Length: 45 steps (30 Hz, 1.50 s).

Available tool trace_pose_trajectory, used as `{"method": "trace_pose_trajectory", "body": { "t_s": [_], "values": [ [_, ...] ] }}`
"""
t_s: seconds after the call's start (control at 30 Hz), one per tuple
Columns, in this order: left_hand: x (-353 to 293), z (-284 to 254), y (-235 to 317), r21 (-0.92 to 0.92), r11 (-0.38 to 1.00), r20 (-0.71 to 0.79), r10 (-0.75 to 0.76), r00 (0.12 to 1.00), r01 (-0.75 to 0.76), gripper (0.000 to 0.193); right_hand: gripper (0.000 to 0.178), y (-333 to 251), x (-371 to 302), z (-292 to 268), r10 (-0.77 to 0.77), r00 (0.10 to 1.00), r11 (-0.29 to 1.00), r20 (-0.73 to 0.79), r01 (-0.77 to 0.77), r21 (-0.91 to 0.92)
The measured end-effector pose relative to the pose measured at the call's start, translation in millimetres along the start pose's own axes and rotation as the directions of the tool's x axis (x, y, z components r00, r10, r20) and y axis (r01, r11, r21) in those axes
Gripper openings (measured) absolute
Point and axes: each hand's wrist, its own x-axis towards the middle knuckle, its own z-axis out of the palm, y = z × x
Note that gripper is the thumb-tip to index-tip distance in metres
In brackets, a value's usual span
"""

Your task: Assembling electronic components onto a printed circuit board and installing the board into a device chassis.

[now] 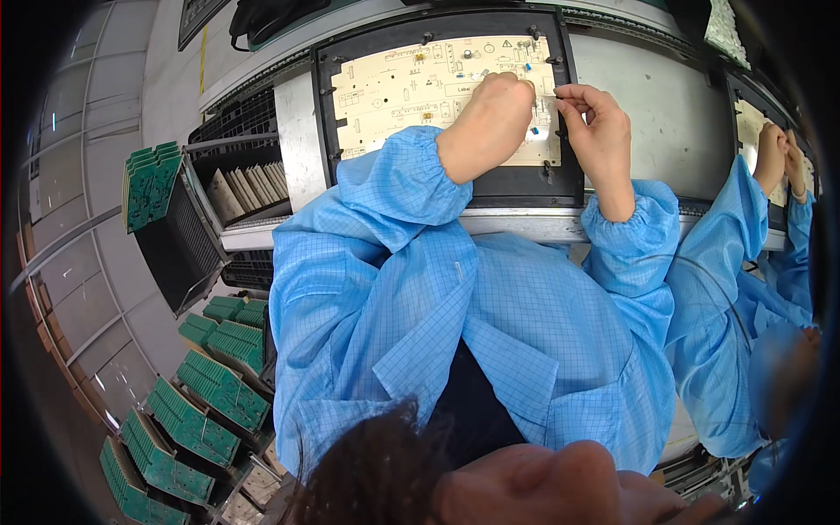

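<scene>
Downward view from head (fisheye)

At left, we note a cluster of green circuit boards (150, 185) against a black bin (175, 262), with several rows of further green boards (223, 376) below. At right, we observe a co-worker in a blue coat (713, 241); a yellow line (202, 61) marks the upper-left floor (171, 74).

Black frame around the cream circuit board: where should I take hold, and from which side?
Probably hold the black frame by its left rim and right rim, from both sides: these are straight, flat borders. Keep the grip off the dark clips and the board. The near rim lies along the metal rail, leaving less room. The right hand is by the right rim.
</scene>
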Motion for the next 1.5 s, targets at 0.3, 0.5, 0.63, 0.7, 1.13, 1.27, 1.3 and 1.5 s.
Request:
{"method": "trace_pose_trajectory", "body": {
  "t_s": [0.3, 0.5, 0.63, 0.7, 1.13, 1.27, 1.3, 1.5],
  "values": [
    [1, -8, 7, -0.144, 0.989, -0.021, -0.025, 0.999, 0.022, 0.013, 0.014, -5, 1, 3, 0.126, 0.992, 0.987, 0.004, -0.126, 0.097],
    [3, -7, 8, -0.146, 0.989, -0.007, 0.001, 1.000, -0.002, 0.012, 0.013, -7, 0, 1, 0.174, 0.985, 0.982, 0.005, -0.174, 0.073],
    [2, 5, 6, 0.025, 0.999, -0.004, 0.048, 0.999, -0.048, 0.010, 0.016, -4, -1, 5, 0.003, 1.000, 1.000, -0.022, -0.003, -0.031],
    [2, -2, 15, 0.093, 0.993, 0.047, 0.066, 0.997, -0.070, 0.010, 0.018, -9, 1, 5, 0.009, 1.000, 1.000, -0.012, -0.009, -0.017],
    [7, -32, -38, 0.085, 0.989, -0.102, -0.114, 0.988, 0.123, 0.019, 0.017, -20, 3, 11, -0.087, 0.996, 0.937, -0.026, 0.073, -0.342],
    [10, -25, -35, 0.121, 0.984, -0.089, -0.122, 0.989, 0.132, 0.017, 0.018, -28, -4, 13, -0.244, 0.969, 0.851, -0.036, 0.196, -0.486],
    [12, -24, -35, 0.102, 0.984, -0.095, -0.134, 0.986, 0.143, 0.015, 0.018, -24, -4, 11, -0.244, 0.969, 0.848, -0.038, 0.194, -0.493],
    [15, -26, -25, -0.041, 0.997, -0.176, -0.077, 0.981, 0.071, 0.012, 0.012, -10, -1, -8, -0.070, 0.982, 0.989, -0.173, 0.046, -0.141]
  ]
}}
